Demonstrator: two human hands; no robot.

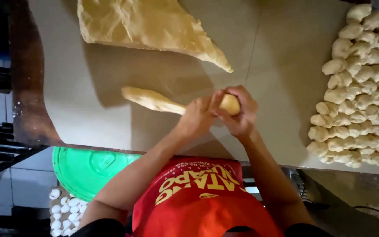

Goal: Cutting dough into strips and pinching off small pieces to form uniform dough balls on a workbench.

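A flat work table (pixel 110 87) with a pale beige top is seen from above; its near edge is dark, and a worn brown wooden edge (pixel 27 74) is found along its left side. A thin straight seam is visible in the top, right of the middle. A large flattened slab of yellowish dough (pixel 145 24) is laid on the far part of the table, with one corner drawn out to a point. Nearer the middle, a long roll of dough (pixel 150 100) is stretched over the surface. On the right side, many small dough pieces (pixel 365 87) are arranged close together in rows, touching one another.
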